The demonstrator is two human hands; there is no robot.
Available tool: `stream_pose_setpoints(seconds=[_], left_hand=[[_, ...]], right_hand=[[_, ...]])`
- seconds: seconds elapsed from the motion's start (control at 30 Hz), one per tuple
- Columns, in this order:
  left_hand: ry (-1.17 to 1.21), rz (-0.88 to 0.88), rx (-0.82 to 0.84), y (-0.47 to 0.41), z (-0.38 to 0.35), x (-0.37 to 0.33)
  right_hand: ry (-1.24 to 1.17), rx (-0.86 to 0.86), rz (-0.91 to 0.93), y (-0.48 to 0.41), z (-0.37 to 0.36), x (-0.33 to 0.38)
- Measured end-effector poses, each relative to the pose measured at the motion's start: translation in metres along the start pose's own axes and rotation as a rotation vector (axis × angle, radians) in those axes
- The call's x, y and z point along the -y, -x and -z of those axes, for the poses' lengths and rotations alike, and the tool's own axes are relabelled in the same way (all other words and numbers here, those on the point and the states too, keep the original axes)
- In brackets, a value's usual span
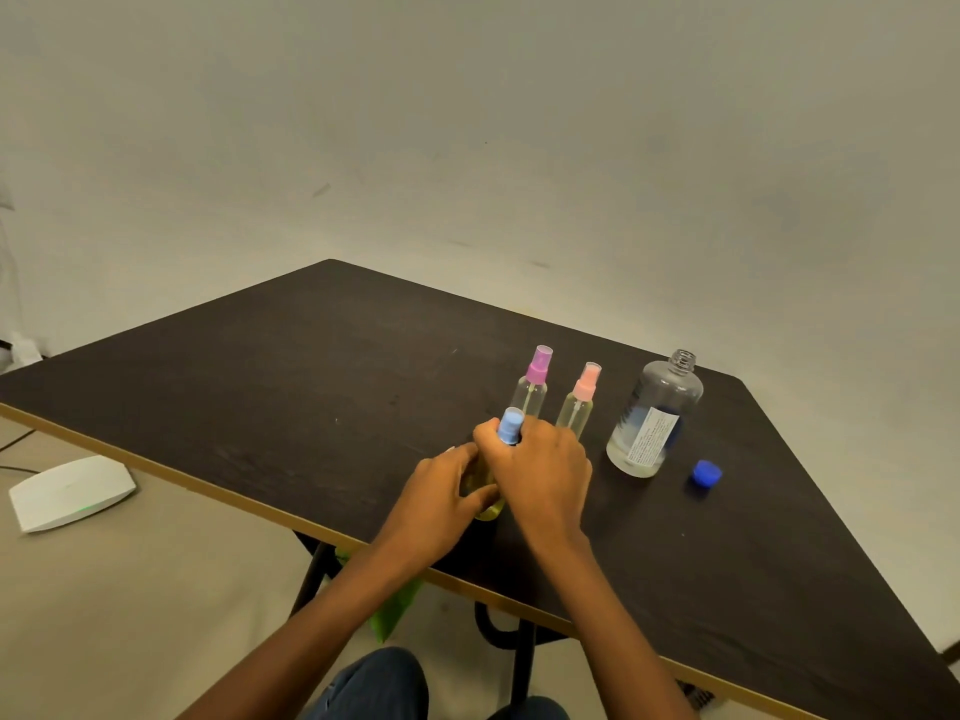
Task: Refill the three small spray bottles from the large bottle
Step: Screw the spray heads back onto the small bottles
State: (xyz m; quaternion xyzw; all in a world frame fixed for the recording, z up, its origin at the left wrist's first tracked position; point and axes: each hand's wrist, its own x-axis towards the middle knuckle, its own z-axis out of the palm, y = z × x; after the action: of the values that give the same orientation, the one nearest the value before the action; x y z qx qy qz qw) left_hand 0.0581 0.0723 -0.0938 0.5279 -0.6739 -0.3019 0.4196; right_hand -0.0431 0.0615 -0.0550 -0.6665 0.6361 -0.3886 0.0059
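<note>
A small spray bottle with a blue top [510, 426] stands near the table's front edge, yellowish liquid showing in its base. My left hand [441, 493] grips its body. My right hand [540, 467] curls round its neck, just under the blue spray head. Behind them stand a small bottle with a purple top [535, 379] and one with a pink top [581, 397], both upright. To the right, the large clear bottle [654, 415] stands uncapped, a low level of liquid inside. Its blue cap [706, 472] lies on the table beside it.
The dark table [311, 366] has a light wooden edge and sits against a plain wall. A white flat device [70, 492] lies on the floor at the left. Something green [395, 608] hangs under the table near its black legs.
</note>
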Motion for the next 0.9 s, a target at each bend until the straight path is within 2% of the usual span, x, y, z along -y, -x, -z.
stream_pose_setpoints(seconds=[0.13, 0.23, 0.63, 0.9], left_hand=[[0.003, -0.024, 0.143, -0.003, 0.010, -0.004], [-0.001, -0.042, 0.157, -0.004, 0.012, -0.006], [-0.051, -0.008, -0.034, 0.000, -0.002, -0.001], [-0.062, 0.012, -0.075, 0.000, -0.006, 0.000]], right_hand=[[-0.027, 0.209, 0.060, -0.010, 0.012, -0.004], [-0.084, 0.347, 0.115, -0.016, 0.014, -0.010], [-0.127, 0.202, 0.033, -0.012, 0.002, -0.010], [-0.103, 0.112, -0.046, -0.007, -0.003, -0.004]])
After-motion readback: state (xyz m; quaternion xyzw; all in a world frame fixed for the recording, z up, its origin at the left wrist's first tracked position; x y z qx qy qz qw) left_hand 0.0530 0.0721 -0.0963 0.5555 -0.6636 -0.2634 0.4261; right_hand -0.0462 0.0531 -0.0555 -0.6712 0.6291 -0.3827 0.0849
